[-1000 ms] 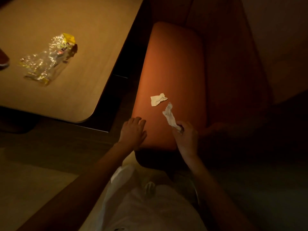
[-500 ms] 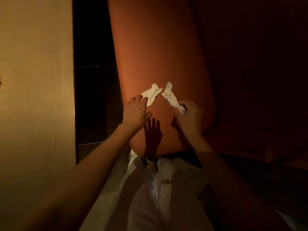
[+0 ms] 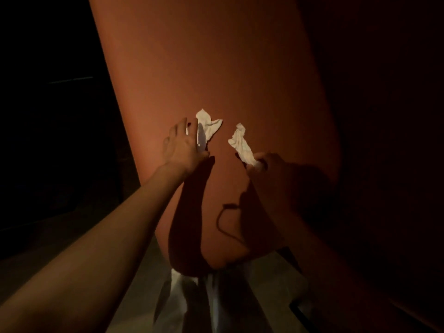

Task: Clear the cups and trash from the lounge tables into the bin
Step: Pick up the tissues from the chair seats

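Two crumpled white tissues are over an orange padded seat [image 3: 216, 56]. The left tissue [image 3: 212, 126] rests on the seat, and my left hand [image 3: 182, 145] is laid over its left part with fingers spread, the thumb just below it. My right hand [image 3: 271, 169], in shadow, pinches the lower end of the right tissue [image 3: 241, 145], which sticks up and to the left from the fingers, just above the seat. The two tissues are a small gap apart.
The seat's backrest [image 3: 372, 116] is dark on the right. Dark floor [image 3: 48, 116] lies to the left of the seat. Something white, a bag or clothing [image 3: 177, 296], hangs below me at the seat's near end. A thin dark cord [image 3: 223, 222] dangles over the seat.
My left hand has slid forward onto the left tissue. My right hand still holds its tissue. The view has moved closer, and the table with the plastic wrapper is out of sight.
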### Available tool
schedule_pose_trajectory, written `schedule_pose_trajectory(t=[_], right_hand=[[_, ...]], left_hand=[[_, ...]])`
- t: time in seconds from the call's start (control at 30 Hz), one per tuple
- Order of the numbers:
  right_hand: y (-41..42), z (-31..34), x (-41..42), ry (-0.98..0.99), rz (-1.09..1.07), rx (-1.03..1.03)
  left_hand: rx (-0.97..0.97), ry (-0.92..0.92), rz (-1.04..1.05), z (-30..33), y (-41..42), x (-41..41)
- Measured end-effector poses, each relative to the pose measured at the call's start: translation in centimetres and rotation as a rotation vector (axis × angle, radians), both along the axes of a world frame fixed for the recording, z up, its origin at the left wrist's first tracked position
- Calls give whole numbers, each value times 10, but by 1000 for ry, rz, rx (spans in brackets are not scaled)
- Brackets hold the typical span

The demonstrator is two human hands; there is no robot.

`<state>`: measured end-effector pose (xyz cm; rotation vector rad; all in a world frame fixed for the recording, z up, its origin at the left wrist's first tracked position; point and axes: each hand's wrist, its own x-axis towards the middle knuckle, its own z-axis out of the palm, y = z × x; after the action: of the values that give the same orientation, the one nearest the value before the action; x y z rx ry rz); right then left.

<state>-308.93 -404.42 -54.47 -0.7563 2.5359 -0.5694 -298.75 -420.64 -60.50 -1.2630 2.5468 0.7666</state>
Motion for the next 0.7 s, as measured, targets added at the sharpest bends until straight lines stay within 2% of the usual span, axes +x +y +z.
schedule_pose_trajectory(t=[0.17, 0.33, 0.53, 0.7], right_hand=[[-1, -25, -5, 87, 56, 12], [-5, -29, -7, 39, 75, 55], [-7, -18, 6, 50, 67, -21], [-11, -23, 22, -4, 51, -135]], left_hand=[[-75, -54, -37, -37, -6, -22], [-136, -10, 51, -44, -6, -21], [51, 210, 208, -45, 0, 16], [128, 341, 325, -35, 18, 56]])
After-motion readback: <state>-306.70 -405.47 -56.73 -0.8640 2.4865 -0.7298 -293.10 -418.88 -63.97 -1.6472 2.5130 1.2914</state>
